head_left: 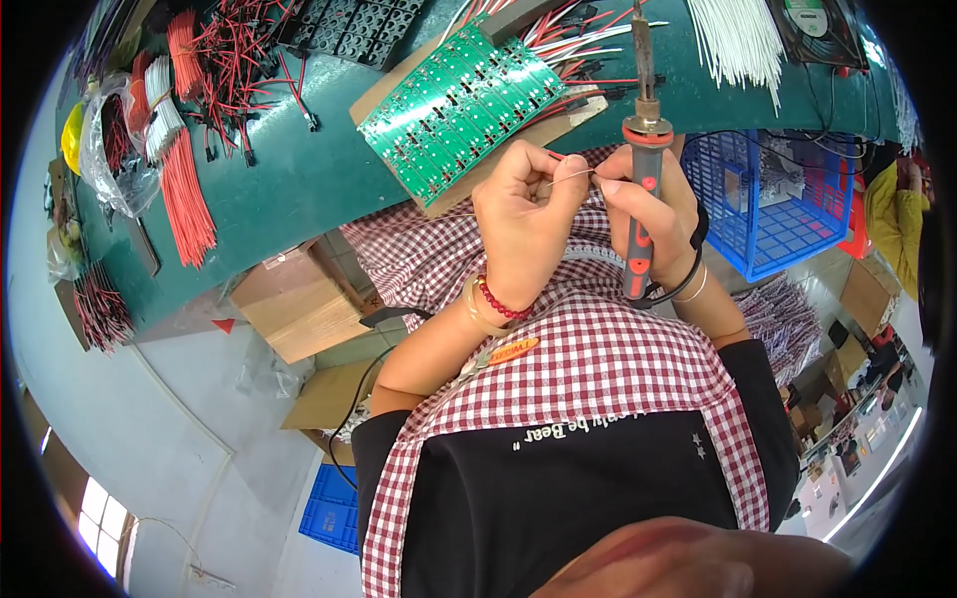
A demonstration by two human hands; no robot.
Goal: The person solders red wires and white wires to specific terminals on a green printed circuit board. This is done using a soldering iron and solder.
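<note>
My left hand (528, 219) is closed in a pinch; a thin silvery wire (573, 177) and a short bit of red wire (556, 154) show at its fingertips. My right hand (673, 204) grips a grey and red soldering iron (640, 214), its metal shaft pointing away over the bench. The thumb and forefinger of that hand meet close to the left fingertips, at the end of the thin wire. Just beyond my hands a green circuit board panel (459, 115) with rows of small black parts lies tilted on a cardboard piece (435, 206).
Red and white wire bundles (189, 199) lie on the green bench (269, 189) at left, white wires (736, 45) at far right. A black tray (354, 30) lies at the back. Beside me stand a blue crate (773, 204) and a cardboard box (299, 304); the iron's cord (683, 284) loops by my right wrist.
</note>
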